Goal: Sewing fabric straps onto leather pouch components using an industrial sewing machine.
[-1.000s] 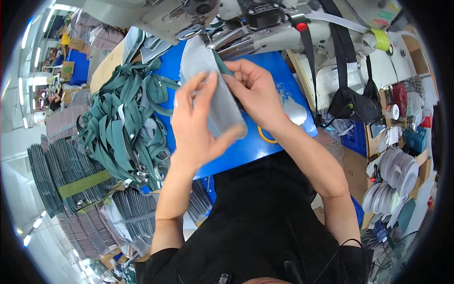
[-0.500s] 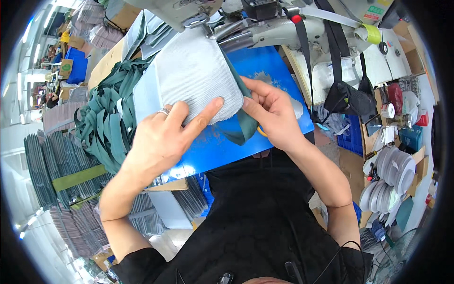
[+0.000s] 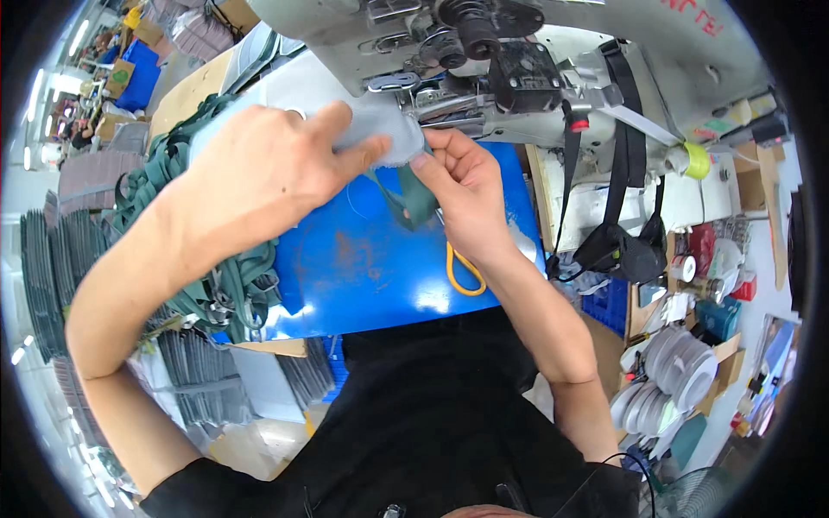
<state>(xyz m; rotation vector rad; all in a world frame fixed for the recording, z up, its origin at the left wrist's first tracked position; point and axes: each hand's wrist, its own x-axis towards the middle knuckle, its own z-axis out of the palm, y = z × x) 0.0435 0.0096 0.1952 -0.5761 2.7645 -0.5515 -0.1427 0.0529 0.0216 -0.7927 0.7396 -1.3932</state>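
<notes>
"What's that under the fingers?"

"A pale grey panel [image 3: 380, 129] of cloth, rounded at the near corner, its edge a bit fuzzy. It's up at the far side of the blue tabletop [image 3: 345, 298], right below the sewing machine [image 3: 484, 52]. A green strip [image 3: 413, 200], flat and ribbon-like, hangs in a soft loop from that corner."

"And the grip?"

"The right hand [image 3: 466, 186] has thumb and forefinger pinched together on the strip, at the panel's edge. The left hand [image 3: 281, 160] lies over the panel, thumb and forefinger stretched out and apart; I can't tell what its other fingers do underneath."

"Anything in the way?"

"The left hand hides a good part of the cloth, and the machine's metal parts hang over its far end. The left forearm [image 3: 117, 276] cuts across a tangled heap of green strips [image 3: 246, 281]. Near the right wrist there's a smooth yellow loop [image 3: 465, 274] on the glossy blue."

"Farther out?"

"Black straps [image 3: 615, 173] dangle on the right, with round white spools [image 3: 686, 367] beyond. Over on the left, thin dark panels [image 3: 43, 276] stand packed in stacks."
</notes>
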